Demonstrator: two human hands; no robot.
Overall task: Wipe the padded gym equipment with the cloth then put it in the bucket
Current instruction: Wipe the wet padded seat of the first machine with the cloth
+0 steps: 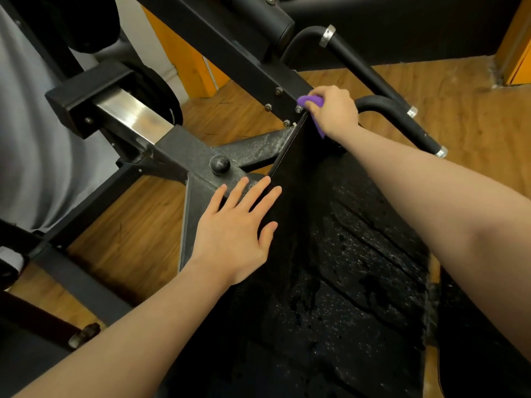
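Observation:
A black padded seat (pixel 344 268) of a gym machine fills the lower middle of the view; its cracked surface glistens wet. My right hand (pixel 333 110) grips a purple cloth (pixel 313 101) at the pad's far end, against the metal frame. Only small parts of the cloth show around my fingers. My left hand (pixel 238 228) lies flat with spread fingers on the pad's left edge and the black steel bracket (pixel 198 168) beside it. No bucket is in view.
A black steel beam (pixel 230 44) with bolts runs diagonally above the pad. Two black handle bars (pixel 402 116) with chrome ends stick out at the right. A chrome post (pixel 129 113) and frame legs stand at the left on a wooden floor (pixel 129 231).

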